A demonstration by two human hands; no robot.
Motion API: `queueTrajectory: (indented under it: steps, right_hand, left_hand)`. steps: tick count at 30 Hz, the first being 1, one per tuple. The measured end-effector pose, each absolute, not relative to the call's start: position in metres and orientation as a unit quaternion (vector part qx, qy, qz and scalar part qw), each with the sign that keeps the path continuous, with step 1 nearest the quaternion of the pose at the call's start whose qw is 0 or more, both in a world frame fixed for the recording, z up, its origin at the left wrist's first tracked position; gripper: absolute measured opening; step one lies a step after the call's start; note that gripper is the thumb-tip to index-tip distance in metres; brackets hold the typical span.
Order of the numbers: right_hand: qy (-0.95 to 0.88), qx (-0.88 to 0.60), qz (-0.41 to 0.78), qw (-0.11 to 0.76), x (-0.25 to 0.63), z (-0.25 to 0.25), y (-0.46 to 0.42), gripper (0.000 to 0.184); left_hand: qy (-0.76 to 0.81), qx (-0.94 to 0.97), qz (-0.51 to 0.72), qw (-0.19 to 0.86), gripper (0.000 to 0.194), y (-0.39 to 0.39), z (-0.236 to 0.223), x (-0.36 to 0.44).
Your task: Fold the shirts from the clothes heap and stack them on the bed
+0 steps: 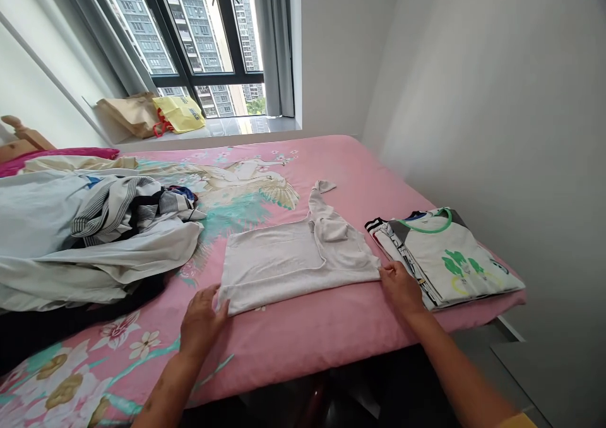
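A light grey shirt (274, 257) lies partly folded on the pink bed, its near edge running between my two hands. One sleeve sticks out at the far side, bunched and bent over. My left hand (202, 321) pinches the shirt's near left corner between thumb and fingers. At the opposite end, my right hand (400, 288) grips the near right corner. Just right of that hand sits a stack of folded shirts (454, 261); the top one is white with a green collar and a green print.
A heap of loose clothes (104, 238) covers the bed's left side. The floral pink bedsheet (303, 346) ends at a near edge before me. A brown paper bag (130, 113) and a yellow bag (182, 113) rest on the windowsill. A wall (497, 112) stands along the right.
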State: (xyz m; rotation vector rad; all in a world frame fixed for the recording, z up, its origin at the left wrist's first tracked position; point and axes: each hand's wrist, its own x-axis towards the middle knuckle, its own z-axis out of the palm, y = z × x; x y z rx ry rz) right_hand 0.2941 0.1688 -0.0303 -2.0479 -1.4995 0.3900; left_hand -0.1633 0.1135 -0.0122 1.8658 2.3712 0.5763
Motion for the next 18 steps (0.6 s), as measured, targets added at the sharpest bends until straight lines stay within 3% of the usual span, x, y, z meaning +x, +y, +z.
queueTrajectory:
  steps: [4, 8, 13, 18]
  right_hand:
    - [-0.717, -0.582, 0.118, 0.364, 0.231, -0.014, 0.147, 0.027]
    - [-0.857, -0.431, 0.098, 0.265, 0.176, -0.023, 0.138, 0.04]
    - [-0.895, -0.42, 0.094, 0.112, 0.182, -0.052, 0.138, 0.057]
    - [-0.874, -0.461, 0.088, 0.124, 0.188, -0.051, 0.136, 0.055]
  left_hand:
    - [0.6, 0.776, 0.194, 0.029, 0.041, 0.115, -0.012, -0.091]
    - [0.52, 0.844, 0.131, 0.024, 0.054, 0.122, -0.025, -0.027]
    - [0.553, 0.828, 0.075, 0.058, 0.065, 0.115, -0.044, -0.022]
    - [0.582, 0.808, 0.064, 0.068, 0.054, 0.115, -0.035, -0.027]
